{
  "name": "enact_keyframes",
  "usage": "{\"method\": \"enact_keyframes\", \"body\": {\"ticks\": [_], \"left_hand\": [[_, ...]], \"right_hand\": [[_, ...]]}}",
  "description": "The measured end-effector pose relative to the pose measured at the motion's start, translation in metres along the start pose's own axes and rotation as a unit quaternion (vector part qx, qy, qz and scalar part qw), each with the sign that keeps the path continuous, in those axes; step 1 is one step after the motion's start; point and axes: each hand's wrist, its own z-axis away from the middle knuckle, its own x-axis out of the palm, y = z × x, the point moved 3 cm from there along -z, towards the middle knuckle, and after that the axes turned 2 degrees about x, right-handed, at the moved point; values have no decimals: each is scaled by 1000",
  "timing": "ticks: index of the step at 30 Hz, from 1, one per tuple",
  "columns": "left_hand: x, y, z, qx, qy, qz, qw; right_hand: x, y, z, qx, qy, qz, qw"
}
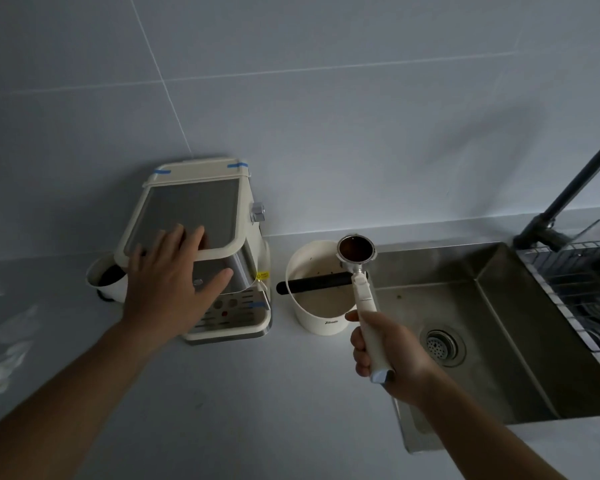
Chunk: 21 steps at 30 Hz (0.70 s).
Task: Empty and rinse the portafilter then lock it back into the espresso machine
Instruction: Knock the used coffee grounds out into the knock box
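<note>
The right hand [385, 351] has its grip wrapped tight around the long white handle of the portafilter [356, 251]. The fingers curl all the way round, and the thumb lies along the handle. The round metal cup end is held up, facing the camera, above the far rim of the white tub [321, 315]. The cup is shiny on the outside and full of dark brown coffee.

The left hand [174, 275] is flat and spread wide, fingers apart, holding nothing. It lies over the front top edge of the espresso machine [201, 244], and the fingertips reach the grey top plate.

The machine is cream with a shiny metal front and a metal tray with slots at the bottom. Bits of blue tape are stuck on it. A small yellow sticker is on its side, too small to read.

The tub is round and smooth, with a black bar [314, 283] across its top. There is small writing on its front, too blurry to read.

The bench [257, 410] is plain grey. The metal sink [492, 327] is on the right, with a round drain.
</note>
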Motion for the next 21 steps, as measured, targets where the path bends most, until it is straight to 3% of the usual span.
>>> {"method": "enact_keyframes", "body": {"ticks": [9,17,21], "left_hand": [[0,21,2,19,-11,11,1000],[1,88,20,128,44,156,978],[28,108,24,140,-12,215,966]], "right_hand": [[-12,-9,-17,16,-11,-27,999],[-11,-13,-29,23,-4,-30,999],[-11,-15,-34,25,-2,-32,999]]}}
